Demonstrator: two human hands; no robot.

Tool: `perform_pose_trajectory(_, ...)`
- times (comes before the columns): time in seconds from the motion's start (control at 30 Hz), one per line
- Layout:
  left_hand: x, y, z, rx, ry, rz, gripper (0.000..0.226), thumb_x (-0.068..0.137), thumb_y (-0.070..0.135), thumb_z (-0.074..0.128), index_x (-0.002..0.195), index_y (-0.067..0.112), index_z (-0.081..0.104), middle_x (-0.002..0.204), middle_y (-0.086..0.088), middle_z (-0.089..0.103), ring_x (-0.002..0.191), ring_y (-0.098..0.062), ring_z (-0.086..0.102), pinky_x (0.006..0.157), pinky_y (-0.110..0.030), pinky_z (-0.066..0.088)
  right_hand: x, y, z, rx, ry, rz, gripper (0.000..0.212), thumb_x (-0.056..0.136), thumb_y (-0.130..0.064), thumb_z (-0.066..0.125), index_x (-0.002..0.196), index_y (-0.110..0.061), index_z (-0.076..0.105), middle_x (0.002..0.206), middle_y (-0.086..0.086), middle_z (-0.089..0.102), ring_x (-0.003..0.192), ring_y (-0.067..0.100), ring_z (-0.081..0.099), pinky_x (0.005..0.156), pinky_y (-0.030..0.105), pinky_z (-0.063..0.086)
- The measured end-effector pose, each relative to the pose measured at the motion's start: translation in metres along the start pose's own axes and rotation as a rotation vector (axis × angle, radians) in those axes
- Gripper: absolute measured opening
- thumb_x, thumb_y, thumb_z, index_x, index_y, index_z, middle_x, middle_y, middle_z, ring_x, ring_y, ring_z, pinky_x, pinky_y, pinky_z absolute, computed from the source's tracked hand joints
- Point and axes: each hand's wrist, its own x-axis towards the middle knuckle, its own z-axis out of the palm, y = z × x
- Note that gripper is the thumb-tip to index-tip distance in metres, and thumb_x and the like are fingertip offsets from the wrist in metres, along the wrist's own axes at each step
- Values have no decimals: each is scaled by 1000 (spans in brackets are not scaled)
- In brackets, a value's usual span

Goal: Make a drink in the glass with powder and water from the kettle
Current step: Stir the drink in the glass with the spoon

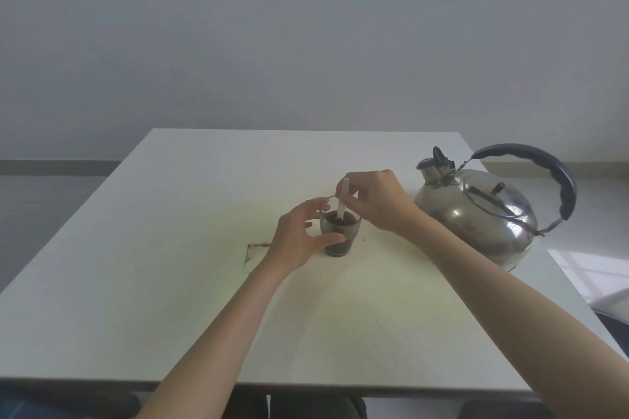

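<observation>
A small clear glass (340, 235) filled with dark brown liquid stands near the middle of the white table (170, 282). My left hand (299, 238) wraps around its left side, thumb at the front. My right hand (377, 201) is above and to the right of the glass, pinching a white plastic spoon (343, 197) whose lower end dips into the dark liquid. A shiny steel kettle (483, 214) with a black arched handle sits upright on the table to the right, its spout pointing left.
A chipped patch (253, 253) marks the tabletop left of the glass. A plain grey wall stands behind the table. The kettle sits close to the table's right edge, just beyond my right forearm.
</observation>
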Motion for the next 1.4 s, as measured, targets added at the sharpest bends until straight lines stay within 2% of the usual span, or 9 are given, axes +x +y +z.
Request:
perform_pose_trajectory(0.23,0,0,0,-11,7,0,57,61,18,85,109,31,56,109,10,63,98,-3,60,84,-17,45,-3,4,-6,-8,3,-15,23,88,-13,51,70,-16,64,57,-10,57,51,6,49,53,8,34)
perform_pose_trajectory(0.37,0,-1,1,-25,13,-12,60,61,19,86,113,29,58,107,10,65,103,-7,60,86,-18,45,0,0,-2,28,-5,-17,22,89,-14,51,73,-14,66,62,-7,62,51,12,47,53,9,35)
perform_pose_trajectory(0.5,-1,0,1,-17,17,-17,52,60,20,86,99,37,56,101,14,65,97,3,60,90,-22,45,3,7,-1,-27,-21,-31,24,91,-18,50,74,-17,67,65,-10,64,49,7,48,53,9,34)
perform_pose_trajectory(0.7,0,0,0,25,8,-11,52,60,21,86,101,29,57,103,10,65,93,10,58,86,-17,43,-5,14,-1,-44,-16,-4,23,90,-19,51,73,-20,65,60,-15,58,50,2,46,49,13,27)
perform_pose_trajectory(0.87,-1,1,-1,33,2,-5,54,61,21,85,107,30,58,102,13,64,95,8,58,85,-15,43,-4,8,10,31,-6,3,21,87,-19,53,71,-22,64,60,-19,58,47,10,39,49,15,28)
perform_pose_trajectory(1.03,-1,1,-1,44,-1,-6,52,61,22,85,101,33,55,101,14,64,93,14,55,87,-14,42,4,15,12,-65,21,22,17,85,-24,50,77,-22,65,68,-18,60,52,-3,43,59,9,29)
perform_pose_trajectory(1.1,-1,0,-1,51,-1,-11,52,61,22,85,101,34,55,103,13,64,93,15,56,88,-14,42,3,20,7,-90,33,32,16,86,-21,52,77,-21,65,68,-17,60,53,-2,42,61,10,29)
perform_pose_trajectory(1.23,0,-2,-2,62,-5,-17,51,60,23,86,94,41,53,99,17,63,86,24,54,82,0,39,-5,22,3,-87,20,19,18,83,-25,49,75,-22,65,65,-18,58,54,2,43,60,11,27)
perform_pose_trajectory(1.4,1,-4,-1,61,-6,-19,53,60,22,86,105,30,59,102,13,65,92,18,55,79,2,38,-4,11,12,-7,-1,-12,17,86,-20,53,73,-19,64,59,-22,56,58,2,46,57,14,32)
